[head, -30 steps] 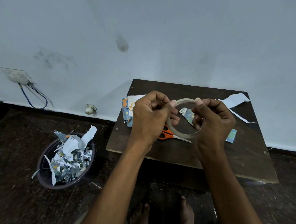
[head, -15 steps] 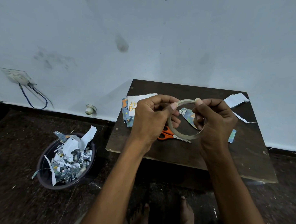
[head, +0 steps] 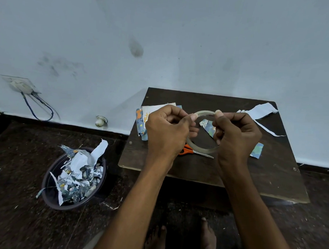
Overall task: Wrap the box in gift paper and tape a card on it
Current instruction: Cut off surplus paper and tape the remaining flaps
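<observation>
Two hands hold a thin ring of clear tape [head: 202,147] upright above the dark wooden desk [head: 270,176]. The left hand [head: 167,132] has its fingers curled, thumb tip pressed to the top of the ring; the right hand [head: 236,135] grips the ring's right side, fingers hooked through the hole and thumb on the upper edge. The roll is glossy, see-through and narrow.

Behind the left hand lies the box [head: 141,123], wrapped in blue patterned gift paper, with a white card [head: 151,111] bearing orange lettering lying on it; the hand hides most of both. Seen through the ring is a strip of blue patterned paper [head: 208,126] flat on the desk, its other end showing right of the right wrist. Orange-handled scissors [head: 194,151] lie on the desk under the ring, blades pointing right. White paper scraps [head: 261,112] sit at the desk's far right corner.

On the speckled dark floor to the left stands a round dark bin [head: 51,193] heaped with crumpled paper offcuts. A wall socket [head: 21,85] with a blue cable is fixed to the pale wall. Bare toes show at the bottom edge.
</observation>
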### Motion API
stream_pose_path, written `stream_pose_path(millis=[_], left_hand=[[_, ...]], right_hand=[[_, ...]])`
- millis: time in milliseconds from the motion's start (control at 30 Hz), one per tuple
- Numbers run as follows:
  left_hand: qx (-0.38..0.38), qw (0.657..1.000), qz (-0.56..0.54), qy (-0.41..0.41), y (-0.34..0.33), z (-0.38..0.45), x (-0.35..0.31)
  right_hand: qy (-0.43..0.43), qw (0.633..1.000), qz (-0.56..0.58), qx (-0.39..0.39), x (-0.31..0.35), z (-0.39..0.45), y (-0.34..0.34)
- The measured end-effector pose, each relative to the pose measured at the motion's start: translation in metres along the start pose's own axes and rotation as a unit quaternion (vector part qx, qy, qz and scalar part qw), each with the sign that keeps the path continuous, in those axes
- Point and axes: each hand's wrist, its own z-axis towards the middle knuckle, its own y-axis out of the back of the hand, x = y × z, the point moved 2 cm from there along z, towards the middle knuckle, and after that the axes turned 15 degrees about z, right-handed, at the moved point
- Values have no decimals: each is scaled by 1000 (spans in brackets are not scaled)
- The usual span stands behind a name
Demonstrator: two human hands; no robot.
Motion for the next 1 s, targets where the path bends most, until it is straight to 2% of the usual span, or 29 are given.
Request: stream_pose_path(millis=[100,267,400,567,1000], left_hand=[[11,1000,2,5,5,3,1],[77,996,51,12,17,11,2],[78,993,84,16,11,11,7],[85,995,47,32,7,12,9],[97,994,40,28,6,12,8]], right_hand=[[-8,998,-39,55,2,3,2],[-90,970,-83,212,5,7,3],[-86,953,-84,279,3,-5,-7],[-65,948,-101,295,8,-10,-12],[-24,957,-91,276,4,-9,-10]])
